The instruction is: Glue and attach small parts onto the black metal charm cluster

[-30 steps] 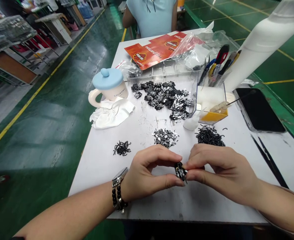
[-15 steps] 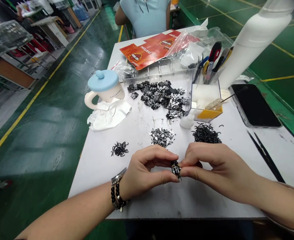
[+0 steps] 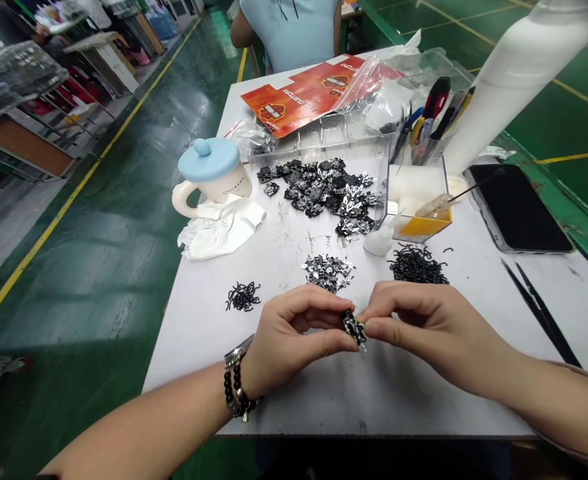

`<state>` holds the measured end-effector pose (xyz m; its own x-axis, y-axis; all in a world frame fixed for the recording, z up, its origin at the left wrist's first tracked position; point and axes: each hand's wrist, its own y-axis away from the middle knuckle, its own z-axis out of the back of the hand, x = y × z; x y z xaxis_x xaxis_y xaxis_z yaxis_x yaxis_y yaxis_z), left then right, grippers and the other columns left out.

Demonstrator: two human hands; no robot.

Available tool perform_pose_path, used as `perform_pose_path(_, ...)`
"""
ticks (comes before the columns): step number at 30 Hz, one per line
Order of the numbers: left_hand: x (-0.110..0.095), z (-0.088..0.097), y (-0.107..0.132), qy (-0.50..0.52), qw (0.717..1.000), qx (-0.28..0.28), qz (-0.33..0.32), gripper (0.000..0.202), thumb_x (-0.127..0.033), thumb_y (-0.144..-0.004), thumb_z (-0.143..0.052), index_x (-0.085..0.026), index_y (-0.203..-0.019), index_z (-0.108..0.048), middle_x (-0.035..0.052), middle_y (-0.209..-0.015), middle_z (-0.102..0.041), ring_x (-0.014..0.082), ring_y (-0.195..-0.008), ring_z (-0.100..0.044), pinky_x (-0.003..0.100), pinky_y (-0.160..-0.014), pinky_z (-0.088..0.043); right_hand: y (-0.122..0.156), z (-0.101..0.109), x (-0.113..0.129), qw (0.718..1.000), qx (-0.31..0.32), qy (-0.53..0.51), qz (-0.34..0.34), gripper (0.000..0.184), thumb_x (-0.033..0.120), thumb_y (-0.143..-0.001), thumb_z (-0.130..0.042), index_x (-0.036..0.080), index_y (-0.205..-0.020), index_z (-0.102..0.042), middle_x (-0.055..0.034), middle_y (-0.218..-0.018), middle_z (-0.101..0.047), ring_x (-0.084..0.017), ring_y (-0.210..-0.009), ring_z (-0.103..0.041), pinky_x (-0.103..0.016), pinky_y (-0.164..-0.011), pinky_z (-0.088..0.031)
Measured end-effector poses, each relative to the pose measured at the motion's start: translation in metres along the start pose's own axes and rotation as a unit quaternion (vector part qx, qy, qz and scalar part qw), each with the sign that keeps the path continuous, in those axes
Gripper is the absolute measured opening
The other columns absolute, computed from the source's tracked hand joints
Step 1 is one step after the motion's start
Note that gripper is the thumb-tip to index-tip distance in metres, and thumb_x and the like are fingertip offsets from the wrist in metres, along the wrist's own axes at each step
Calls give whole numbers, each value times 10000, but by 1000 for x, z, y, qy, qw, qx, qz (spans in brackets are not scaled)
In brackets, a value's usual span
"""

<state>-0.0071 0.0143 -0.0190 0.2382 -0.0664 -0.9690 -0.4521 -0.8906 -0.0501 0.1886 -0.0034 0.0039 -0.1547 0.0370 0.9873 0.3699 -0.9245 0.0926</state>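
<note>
Between the thumb and fingers of my left hand [image 3: 299,327] is a small black-and-silver part [image 3: 355,328], held above the table's near half. My right hand [image 3: 414,317] pinches at the part's right side; whether a smaller piece sits in those fingertips is hidden. Just beyond my hands lies a heap of small silver metal pieces [image 3: 328,272]. Small curved black pieces form one pile [image 3: 418,265] behind my right hand and a smaller pile [image 3: 243,296] to the left. Farther back spreads a larger heap of similar black-and-silver parts [image 3: 319,187].
A lidded mug [image 3: 211,170] and crumpled white tissue [image 3: 221,230] stand at left. On the right are a clear tool holder [image 3: 417,200], white bottle [image 3: 509,87], phone [image 3: 521,208] and black tweezers [image 3: 541,313]. Orange printed card [image 3: 299,100] lies at the back; a person [image 3: 291,33] sits beyond.
The small part has tilted between my fingers, its lower end now swung to the right. Both hands stay close together on it. The whole view has shifted slightly.
</note>
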Motion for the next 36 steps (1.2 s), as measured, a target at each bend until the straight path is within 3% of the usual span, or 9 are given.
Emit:
perform_pose_path(9,0,0,0,14,1000,-17,2,336,-61,-583,-820,-171,-889,-734,43,-827,-699,139,-731,-688,207,-680,-605,-4,-5,-9,977,18,-194,-91,57,246,-755,-746,210,-747,-702,20,-718,-639,-99,-706,-561,-179,-651,-446)
perform_pose_path(15,-1,0,-1,10,1000,-22,11,330,-48,-580,-816,-171,-876,-734,37,-822,-697,133,-725,-686,200,-682,-603,-6,-11,-15,960,4,-252,-123,76,264,-751,-753,207,-761,-703,19,-724,-636,-82,-700,-536,-162,-649,-425)
perform_pose_path(36,0,-1,1,-3,999,-53,1,364,-15,-541,-821,-182,-853,-736,10,-810,-696,97,-708,-681,144,-681,-587,0,-22,-21,962,-43,-263,-57,49,258,-783,-723,222,-753,-708,6,-733,-653,-73,-670,-563,-148,-615,-463)
